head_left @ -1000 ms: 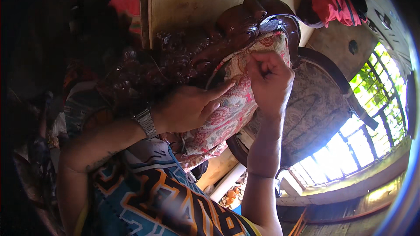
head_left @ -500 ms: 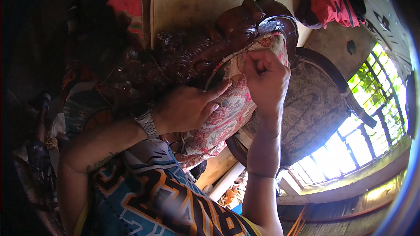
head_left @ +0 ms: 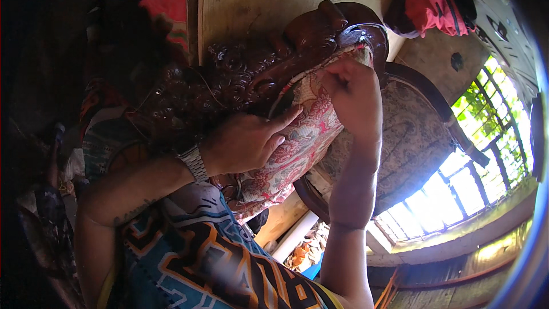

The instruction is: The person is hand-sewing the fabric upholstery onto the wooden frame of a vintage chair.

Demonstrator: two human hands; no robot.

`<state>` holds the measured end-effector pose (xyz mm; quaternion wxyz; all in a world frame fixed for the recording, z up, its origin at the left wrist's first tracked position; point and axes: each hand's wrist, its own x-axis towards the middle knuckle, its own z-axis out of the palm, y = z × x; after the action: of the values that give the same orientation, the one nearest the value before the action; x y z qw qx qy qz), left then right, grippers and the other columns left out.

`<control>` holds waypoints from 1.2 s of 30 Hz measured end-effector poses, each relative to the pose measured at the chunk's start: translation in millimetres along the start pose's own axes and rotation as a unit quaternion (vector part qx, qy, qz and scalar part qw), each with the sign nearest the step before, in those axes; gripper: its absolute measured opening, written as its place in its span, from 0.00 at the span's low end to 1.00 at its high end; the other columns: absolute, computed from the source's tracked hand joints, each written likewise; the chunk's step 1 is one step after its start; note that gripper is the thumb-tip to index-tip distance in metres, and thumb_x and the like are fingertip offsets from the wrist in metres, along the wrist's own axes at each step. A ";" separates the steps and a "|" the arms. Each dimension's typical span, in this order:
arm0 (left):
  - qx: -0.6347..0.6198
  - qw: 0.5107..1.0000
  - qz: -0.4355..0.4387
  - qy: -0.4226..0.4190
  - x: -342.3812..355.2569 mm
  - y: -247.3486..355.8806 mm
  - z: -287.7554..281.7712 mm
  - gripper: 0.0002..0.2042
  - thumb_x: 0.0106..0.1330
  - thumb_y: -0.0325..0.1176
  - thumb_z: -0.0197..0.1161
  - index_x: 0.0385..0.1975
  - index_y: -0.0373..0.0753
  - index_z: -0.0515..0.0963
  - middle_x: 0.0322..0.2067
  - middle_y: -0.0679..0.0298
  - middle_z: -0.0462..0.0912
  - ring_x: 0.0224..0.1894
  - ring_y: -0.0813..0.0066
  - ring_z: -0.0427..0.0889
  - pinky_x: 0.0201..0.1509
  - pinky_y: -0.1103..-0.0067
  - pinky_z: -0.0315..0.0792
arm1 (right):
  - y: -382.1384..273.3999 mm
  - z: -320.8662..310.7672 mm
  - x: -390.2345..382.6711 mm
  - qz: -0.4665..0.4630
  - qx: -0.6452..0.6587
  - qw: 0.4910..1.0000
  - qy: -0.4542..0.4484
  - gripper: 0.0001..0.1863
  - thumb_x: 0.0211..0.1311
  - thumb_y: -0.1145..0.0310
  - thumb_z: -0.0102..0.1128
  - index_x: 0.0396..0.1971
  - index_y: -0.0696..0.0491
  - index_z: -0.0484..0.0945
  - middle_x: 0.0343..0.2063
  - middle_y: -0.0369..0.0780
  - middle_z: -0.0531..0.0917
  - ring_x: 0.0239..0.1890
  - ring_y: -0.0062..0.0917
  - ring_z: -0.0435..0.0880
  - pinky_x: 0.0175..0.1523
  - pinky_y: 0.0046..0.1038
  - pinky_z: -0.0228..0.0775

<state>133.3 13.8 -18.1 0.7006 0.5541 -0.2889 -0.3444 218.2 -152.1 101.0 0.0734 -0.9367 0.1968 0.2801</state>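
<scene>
A dark, glossy carved wooden chair frame lies before me, with red and cream floral upholstery fabric along its curved edge. On the fabric, beside the carved wood, rests my left hand; its index finger and thumb are stretched out and apart. A braided trim runs between fabric and wood. My right hand is closed in a pinch over the fabric's upper end, near the scrolled corner of the frame. Whatever its fingers hold is hidden or too small to make out.
A second upholstered piece with grey-brown patterned fabric and a dark frame stands to the right. Behind the carving is a wooden board. A red cloth bag sits at the upper right, near a barred window.
My right hand has shifted slightly right and its fist has turned, with the forearm moving right too. My left hand keeps its place on the fabric.
</scene>
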 end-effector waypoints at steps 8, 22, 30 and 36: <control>0.001 0.999 -0.018 -0.029 1.4 4.6 -3.4 0.27 0.66 0.35 0.53 0.66 0.40 0.59 0.17 0.54 0.77 0.19 0.55 0.77 0.27 0.63 0.72 | -5.3 -1.0 -0.2 0.044 0.011 0.998 -0.032 0.06 0.50 0.70 0.65 0.28 0.56 0.82 0.24 0.45 0.83 0.29 0.33 0.85 0.36 0.30 0.73; -0.018 0.996 -0.051 -0.069 3.5 6.4 -10.6 0.29 0.66 0.35 0.54 0.67 0.43 0.56 0.24 0.51 0.80 0.21 0.54 0.79 0.29 0.65 0.75 | 1.0 -5.0 11.4 0.005 -0.005 0.997 -0.082 0.04 0.53 0.77 0.62 0.28 0.61 0.79 0.22 0.38 0.83 0.26 0.16 0.80 0.33 0.20 0.69; 0.008 0.999 -0.038 -0.010 -6.1 10.4 -11.7 0.30 0.63 0.35 0.57 0.66 0.42 0.58 0.27 0.52 0.78 0.26 0.56 0.79 0.31 0.65 0.74 | -15.2 -11.4 14.7 0.013 -0.004 0.987 -0.161 0.09 0.52 0.69 0.64 0.31 0.56 0.83 0.28 0.46 0.84 0.30 0.30 0.85 0.37 0.30 0.74; 0.248 0.966 -0.026 0.067 -36.7 80.1 -95.6 0.36 0.55 0.37 0.68 0.65 0.44 0.61 0.51 0.56 0.71 0.40 0.57 0.80 0.36 0.73 0.78 | 13.1 3.7 -7.1 -0.089 0.114 0.989 0.016 0.11 0.52 0.68 0.65 0.36 0.53 0.81 0.28 0.45 0.84 0.33 0.33 0.85 0.38 0.29 0.74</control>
<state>199.7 110.4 38.3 0.5499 0.7394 -0.3038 -0.2421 205.6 -160.8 101.5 0.2008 -0.9404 0.1445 0.2335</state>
